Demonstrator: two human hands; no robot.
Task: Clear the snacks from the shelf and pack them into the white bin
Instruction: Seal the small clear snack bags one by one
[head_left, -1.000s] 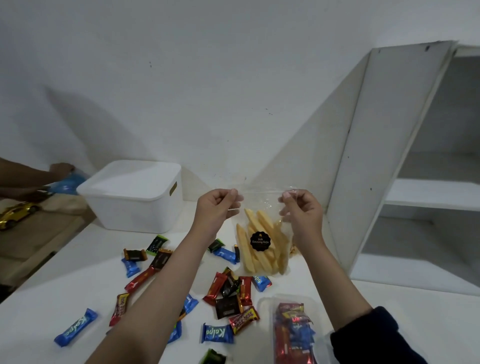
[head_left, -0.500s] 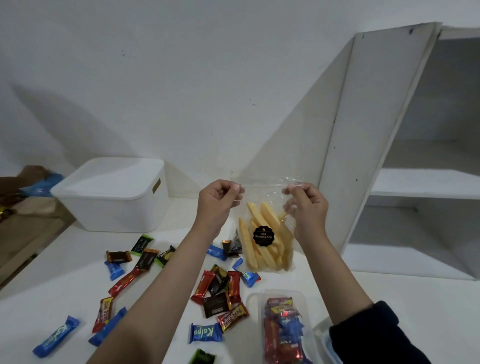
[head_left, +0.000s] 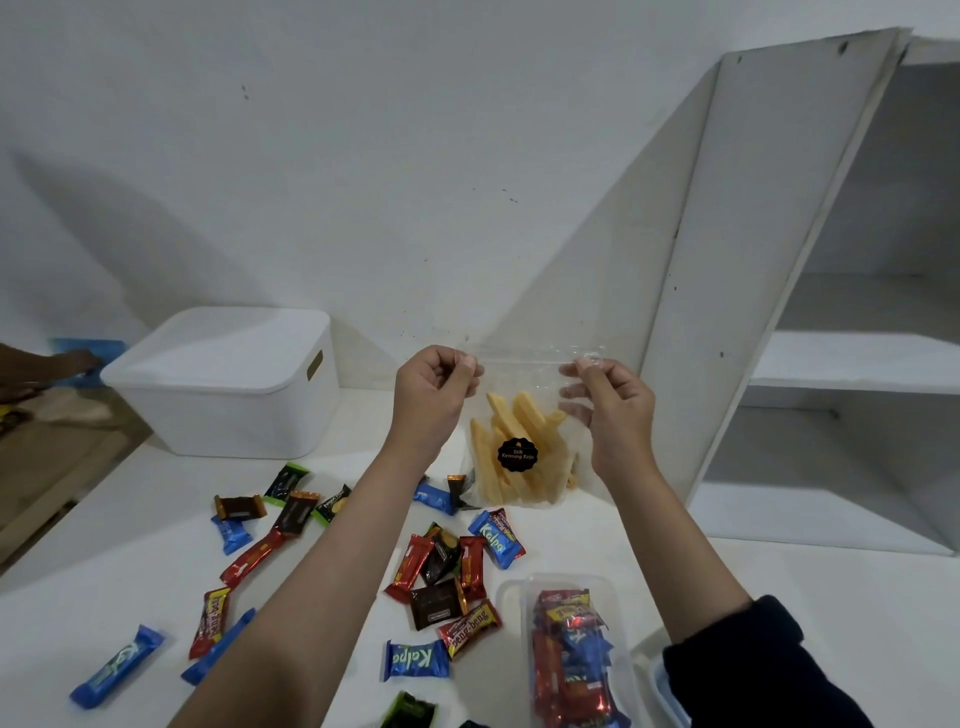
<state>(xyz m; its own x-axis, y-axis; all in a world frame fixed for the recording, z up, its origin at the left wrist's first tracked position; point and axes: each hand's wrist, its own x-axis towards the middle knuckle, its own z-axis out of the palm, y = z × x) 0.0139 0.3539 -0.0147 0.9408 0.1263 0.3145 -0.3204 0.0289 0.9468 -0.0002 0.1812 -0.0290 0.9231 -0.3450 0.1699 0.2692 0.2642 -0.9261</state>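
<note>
A clear plastic bag of yellow potato sticks (head_left: 511, 452) with a round black label hangs above the white table. My left hand (head_left: 434, 392) pinches its top left corner and my right hand (head_left: 608, 405) pinches its top right corner. The white bin (head_left: 228, 384) stands at the back left with its lid on. Several small wrapped chocolate bars (head_left: 447, 566) in red, blue, brown and green lie scattered on the table (head_left: 104, 561) below my arms. The white shelf unit (head_left: 852, 358) stands at the right, its visible boards bare.
A clear plastic tub (head_left: 566, 649) filled with wrapped snacks sits at the front right, a blue-rimmed lid (head_left: 662, 680) beside it. Another person's hand (head_left: 72, 361) reaches near a blue item at the far left, over a wooden surface.
The view has shifted and drawn a little closer. Both hands still hold the bag's top corners in about the same pose; the other person's hand at the left has moved slightly.
</note>
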